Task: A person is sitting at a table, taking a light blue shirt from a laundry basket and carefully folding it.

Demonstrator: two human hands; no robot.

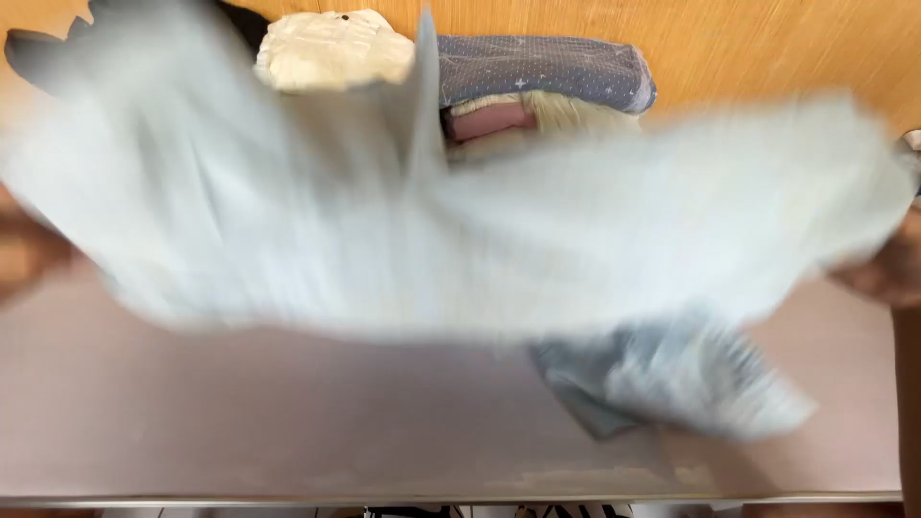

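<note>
Stretching a pale grey-green cloth, blurred, wide above a matte grey-mauve table; left hand gripping its left edge, right hand gripping its right edge, finger detail too blurred to tell. Hanging below, a bluish fold. Lying behind, against a wooden wall: cream garment, starred navy fabric, pink cloth.

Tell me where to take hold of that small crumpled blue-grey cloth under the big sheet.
Take the crumpled blue-grey cloth by its lower right corner, coming from the table's near edge: that end lies exposed, while the pale sheet covers its upper part.
</note>
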